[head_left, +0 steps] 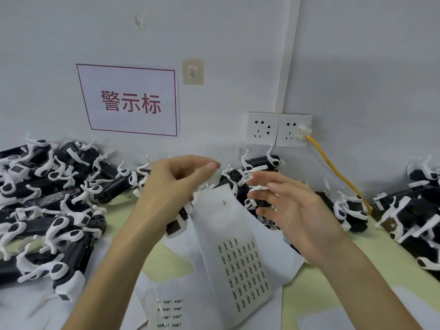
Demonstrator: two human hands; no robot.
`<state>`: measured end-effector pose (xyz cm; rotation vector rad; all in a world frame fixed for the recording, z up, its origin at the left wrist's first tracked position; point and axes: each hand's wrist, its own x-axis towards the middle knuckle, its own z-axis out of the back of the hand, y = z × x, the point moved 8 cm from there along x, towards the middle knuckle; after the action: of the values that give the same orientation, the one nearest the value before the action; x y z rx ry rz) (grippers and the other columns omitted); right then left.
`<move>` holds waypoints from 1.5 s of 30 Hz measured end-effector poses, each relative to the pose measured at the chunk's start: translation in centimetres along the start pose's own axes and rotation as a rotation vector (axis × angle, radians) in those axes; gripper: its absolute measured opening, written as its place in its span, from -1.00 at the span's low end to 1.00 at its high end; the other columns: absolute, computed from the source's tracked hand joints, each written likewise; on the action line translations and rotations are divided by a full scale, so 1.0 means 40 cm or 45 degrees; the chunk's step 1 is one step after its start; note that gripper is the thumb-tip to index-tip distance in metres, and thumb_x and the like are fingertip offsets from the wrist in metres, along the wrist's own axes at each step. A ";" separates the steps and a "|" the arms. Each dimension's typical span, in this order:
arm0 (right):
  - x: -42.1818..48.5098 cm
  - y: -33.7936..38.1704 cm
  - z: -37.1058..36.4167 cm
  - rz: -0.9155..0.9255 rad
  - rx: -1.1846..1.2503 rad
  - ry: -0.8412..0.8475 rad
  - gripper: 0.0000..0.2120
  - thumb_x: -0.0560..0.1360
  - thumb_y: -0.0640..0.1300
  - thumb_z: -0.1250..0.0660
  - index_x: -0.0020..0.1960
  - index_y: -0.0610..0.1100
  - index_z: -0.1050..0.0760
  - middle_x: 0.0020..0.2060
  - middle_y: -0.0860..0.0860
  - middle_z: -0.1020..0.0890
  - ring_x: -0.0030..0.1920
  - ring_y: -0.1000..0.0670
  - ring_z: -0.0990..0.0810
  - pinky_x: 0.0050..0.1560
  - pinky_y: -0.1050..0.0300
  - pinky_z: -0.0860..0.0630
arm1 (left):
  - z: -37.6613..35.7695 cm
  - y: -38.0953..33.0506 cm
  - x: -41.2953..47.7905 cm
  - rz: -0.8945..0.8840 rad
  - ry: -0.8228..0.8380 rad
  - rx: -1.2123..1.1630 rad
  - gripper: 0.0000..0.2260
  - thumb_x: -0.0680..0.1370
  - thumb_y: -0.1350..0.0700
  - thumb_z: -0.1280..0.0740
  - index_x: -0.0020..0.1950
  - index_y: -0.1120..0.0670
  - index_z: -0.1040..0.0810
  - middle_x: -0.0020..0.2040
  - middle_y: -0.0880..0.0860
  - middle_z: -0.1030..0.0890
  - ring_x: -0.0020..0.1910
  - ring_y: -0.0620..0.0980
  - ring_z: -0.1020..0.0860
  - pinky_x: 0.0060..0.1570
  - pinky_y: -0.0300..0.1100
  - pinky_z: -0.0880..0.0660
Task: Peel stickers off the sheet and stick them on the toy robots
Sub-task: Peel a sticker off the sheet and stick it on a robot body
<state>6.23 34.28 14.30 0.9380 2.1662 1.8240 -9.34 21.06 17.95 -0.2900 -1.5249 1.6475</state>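
My left hand (171,186) is raised over the middle of the table and grips a black-and-white toy robot (177,225) that sticks out below the palm; its thumb and forefinger are pinched together above. The white sticker sheet (238,258), with rows of small printed stickers on its lower half, rises from the table to that hand. My right hand (295,210) hovers to the right with fingers spread. A small printed sticker (247,176) clings to its forefinger tip, and white strips sit on other fingertips.
Heaps of black-and-white toy robots lie at the left (47,198), along the wall behind my hands (262,163) and at the right (409,210). More sheets (166,310) lie at the front. A yellow cable (333,167) runs from the wall socket (294,131).
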 end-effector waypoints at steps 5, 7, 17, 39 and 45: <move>0.001 0.007 0.002 0.029 -0.134 -0.020 -0.77 0.48 -0.09 -0.32 0.03 -0.07 -0.72 0.05 -0.02 -0.70 0.02 -0.01 -0.64 -0.09 0.13 -0.54 | -0.062 -0.044 -0.028 -0.090 0.201 0.084 -0.93 0.49 -0.14 -0.48 -0.06 -0.23 -0.74 -0.38 0.12 -0.28 -0.37 0.00 -0.31 -0.30 -0.17 -0.27; -0.001 0.014 0.003 0.044 -0.194 -0.032 -0.77 0.49 -0.09 -0.31 0.01 -0.07 -0.72 0.03 -0.02 -0.70 0.01 -0.01 -0.64 -0.07 0.11 -0.53 | -0.070 -0.048 -0.031 -0.111 0.216 0.095 -0.94 0.48 -0.13 -0.49 -0.09 -0.23 -0.74 -0.46 -0.08 -0.21 -0.42 -0.06 -0.25 -0.37 -0.26 -0.22; -0.025 0.051 -0.027 0.223 -0.477 -0.147 -0.73 0.46 -0.07 -0.37 0.13 0.07 -0.70 -0.09 0.06 -0.73 -0.07 0.06 -0.70 -0.07 0.22 -0.59 | -0.057 -0.050 -0.027 -0.132 0.104 0.047 -0.94 0.49 0.01 -0.51 -0.14 -0.17 -0.75 -0.30 0.32 -0.32 -0.35 0.09 -0.32 -0.24 -0.08 -0.30; -0.035 0.047 -0.023 0.361 -0.394 -0.320 -0.97 0.46 -0.09 -0.52 -0.15 -0.02 -0.68 -0.30 0.05 -0.68 -0.29 0.05 -0.65 -0.18 0.26 -0.55 | -0.081 -0.073 -0.040 -0.216 0.155 0.032 -0.85 0.49 0.06 -0.53 -0.17 -0.23 -0.77 -0.54 -0.10 -0.21 -0.45 -0.07 -0.16 -0.47 -0.31 -0.12; -0.038 0.049 -0.026 0.415 -0.437 -0.316 -0.93 0.49 -0.12 -0.46 -0.17 -0.04 -0.63 -0.36 0.04 -0.65 -0.35 0.10 -0.60 -0.22 0.32 -0.52 | -0.076 -0.071 -0.043 -0.239 0.080 0.102 -0.88 0.53 -0.01 -0.48 -0.07 -0.25 -0.76 -0.50 -0.07 -0.25 -0.45 -0.07 -0.21 -0.37 -0.24 -0.24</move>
<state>7.59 32.70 15.98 1.4025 1.5621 2.0017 -5.05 21.69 19.17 -0.1487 -1.3914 1.5326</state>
